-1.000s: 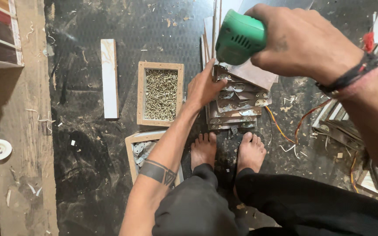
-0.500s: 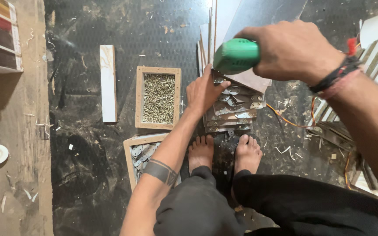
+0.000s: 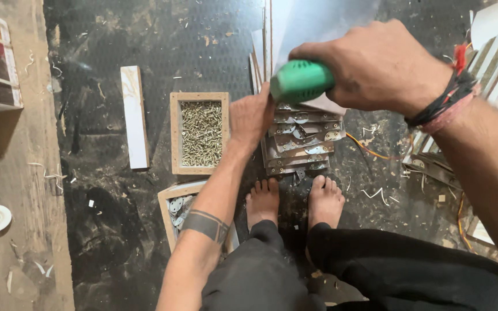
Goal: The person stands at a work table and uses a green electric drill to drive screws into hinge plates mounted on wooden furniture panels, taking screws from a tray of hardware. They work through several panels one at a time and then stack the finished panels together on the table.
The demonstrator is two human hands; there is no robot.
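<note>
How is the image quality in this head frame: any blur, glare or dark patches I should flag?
Head view: the right hand and green tool sit close to the lens and look slightly soft; the left hand, screw tray and metal brackets are sharp. Pale glare washes the upright panel. The black floor mat reads dark but textured. Lighting is even, shadows soft.
</note>
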